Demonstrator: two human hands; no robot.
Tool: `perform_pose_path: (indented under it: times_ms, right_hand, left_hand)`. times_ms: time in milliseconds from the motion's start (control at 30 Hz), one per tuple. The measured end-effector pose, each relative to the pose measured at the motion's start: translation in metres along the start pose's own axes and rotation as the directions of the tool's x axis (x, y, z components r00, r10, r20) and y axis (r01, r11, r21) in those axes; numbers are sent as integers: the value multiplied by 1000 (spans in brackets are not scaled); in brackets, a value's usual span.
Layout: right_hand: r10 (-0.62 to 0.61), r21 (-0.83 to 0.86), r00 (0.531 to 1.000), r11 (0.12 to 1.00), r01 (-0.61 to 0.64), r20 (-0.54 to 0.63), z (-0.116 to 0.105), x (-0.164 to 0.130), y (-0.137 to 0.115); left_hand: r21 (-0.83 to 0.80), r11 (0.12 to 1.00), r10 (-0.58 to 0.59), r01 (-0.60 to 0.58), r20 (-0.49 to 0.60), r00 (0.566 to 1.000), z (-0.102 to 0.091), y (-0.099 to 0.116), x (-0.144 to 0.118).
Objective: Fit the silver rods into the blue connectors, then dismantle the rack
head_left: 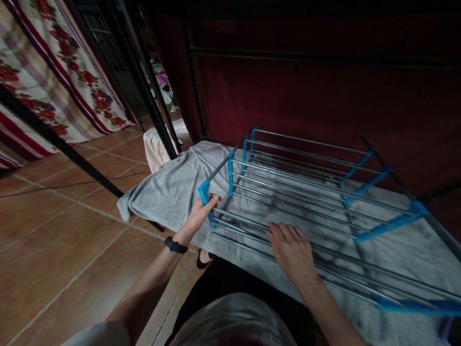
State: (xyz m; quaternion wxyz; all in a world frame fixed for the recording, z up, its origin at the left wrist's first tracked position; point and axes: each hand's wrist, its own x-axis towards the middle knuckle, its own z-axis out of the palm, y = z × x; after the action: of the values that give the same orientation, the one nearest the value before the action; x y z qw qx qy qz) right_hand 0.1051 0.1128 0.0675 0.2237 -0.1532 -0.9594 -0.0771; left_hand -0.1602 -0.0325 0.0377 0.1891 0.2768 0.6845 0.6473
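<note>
I am gripping the near-left corner of a metal rack (309, 192) with my left hand (201, 214), fingers curled shut around the blue plastic corner joint (204, 191) where the thin grey rods meet. A black wristband (175, 245) is sitting on that wrist. My right hand (293, 250) is lying flat and open on the nearest rods, just to the right of the left hand, fingers spread and pointing away from me, pressing down and clasping nothing.

The rack is lying on its side on a grey towel (173, 190), stretching away from both hands to the right. It is a frame of parallel metal rods held by blue plastic side pieces (389, 225), with dark uprights (392, 175) at the far end. Its tiers are holding nothing that I can see; only the towel is showing through the rods under my right palm.

The towel is spreading beyond my left hand and drooping over an edge toward the tiled floor (54, 230). Past it, farther from my left hand, a pale ribbed cloth (155, 146) is lying beside black metal posts (144, 81). Well off to the left a floral curtain (61, 72) is hanging. A dark red wall (324, 86) is rising behind the rack.
</note>
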Motion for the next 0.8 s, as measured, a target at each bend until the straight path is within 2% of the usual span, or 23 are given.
perform_pose_path:
  times_ms: [133,300,433,567,633,800]
  right_hand:
    - [20,-41,998,999,-22,-51,-6,-15,20]
    - [31,-53,999,998,-33,-33,-4,-13,22]
    - [65,-24,998,998,-66,-8,-2,-8,18]
    - [67,-1,997,998,-67,27,-2,-6,21]
    - [50,-4,997,999,-50,64,-2,-5,25]
    - [-5,-43,992,999,11,123,-4,-6,33]
  left_hand:
    - [-1,1000,17,-17,-94,995,9,0,3]
    - [29,999,42,-36,-222,974,17,3,9]
    - [85,996,26,-5,-239,971,16,3,10]
    - [146,989,20,19,-255,967,8,-9,18]
    - [121,993,25,6,-252,967,6,-17,24]
    - [6,997,-67,71,-293,954,6,-28,29]
